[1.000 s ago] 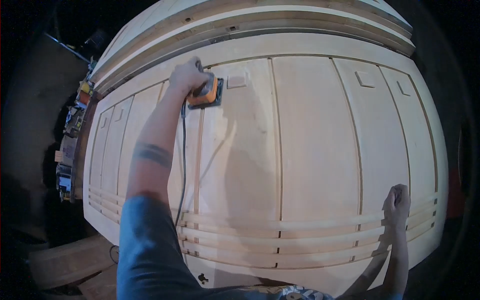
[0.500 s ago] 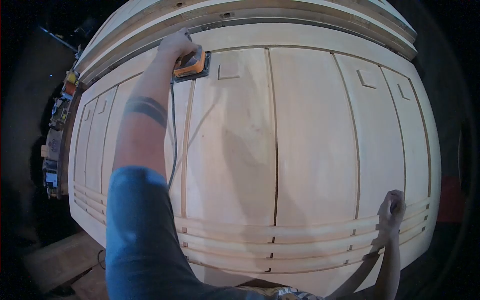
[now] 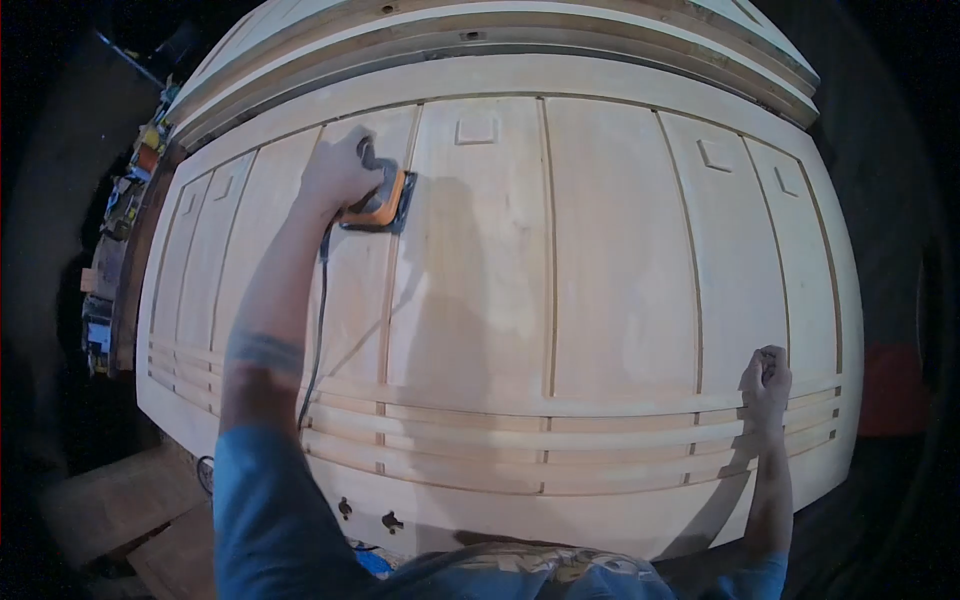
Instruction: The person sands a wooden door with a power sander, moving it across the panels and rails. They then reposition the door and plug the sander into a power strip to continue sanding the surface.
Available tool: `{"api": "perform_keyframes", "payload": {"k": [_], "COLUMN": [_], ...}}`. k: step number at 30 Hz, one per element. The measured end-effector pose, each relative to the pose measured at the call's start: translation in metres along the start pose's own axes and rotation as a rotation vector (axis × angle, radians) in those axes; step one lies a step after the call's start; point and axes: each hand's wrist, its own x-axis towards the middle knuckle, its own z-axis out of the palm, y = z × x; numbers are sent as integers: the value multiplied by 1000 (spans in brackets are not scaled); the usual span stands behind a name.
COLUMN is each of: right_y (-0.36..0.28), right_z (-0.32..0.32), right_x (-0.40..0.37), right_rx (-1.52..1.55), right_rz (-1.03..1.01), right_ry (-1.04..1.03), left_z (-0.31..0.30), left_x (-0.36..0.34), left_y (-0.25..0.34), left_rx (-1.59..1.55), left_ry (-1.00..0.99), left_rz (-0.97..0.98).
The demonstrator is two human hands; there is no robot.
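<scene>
My left hand [image 3: 347, 172] is wrapped round an orange and black power sander [image 3: 385, 205], whose flat pad rests on a pale wooden panel door [image 3: 620, 250], beside the groove left of the middle. A dark cord [image 3: 318, 340] runs from the sander down along my forearm. Over the right part of the door, just above its horizontal slats [image 3: 600, 435], my right hand [image 3: 767, 378] is closed with curled fingers; whatever it may hold is hidden. Small raised squares [image 3: 477, 130] sit near the top of several panels.
Behind the door's far edge lie more stacked wooden pieces [image 3: 500, 45]. A cluttered bench [image 3: 125, 215] stands at the left. Boards [image 3: 130, 500] lie at the lower left, and a red object [image 3: 893, 390] is at the right.
My left hand and the sander have moved from the door's top edge down toward me. My right hand has shifted slightly up and left in view. The camera view has shifted too.
</scene>
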Motion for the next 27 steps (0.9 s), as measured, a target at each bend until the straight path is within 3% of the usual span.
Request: {"api": "perform_keyframes", "payload": {"k": [3,7,12,16,19,24,27], "right_y": [4,7,-21,1,9,-20,-15], "right_z": [-3,2,3,0,-1,3,7], "right_x": [1,1,-2,0,4,-2,-2], "right_rx": [-133,-75,-138,-183,-175,-155,-135], "right_rz": [-58,-24,4,-23,-46,-2,2], "right_ry": [3,30,38,35,40,-30,11], "left_z": [-15,-28,-16,-6,-2,-6,-22], "left_x": [-58,-113,-80,-6,5,-76,-124], "left_y": [0,-1,2,-4,-17,-49,-36], "left_rx": [8,-52,40,37,27,65,-3], "left_ry": [-50,-118,-64,-52,-68,-104,-111], "left_rz": [-68,-143,-119,-107,-113,-92,-88]}}
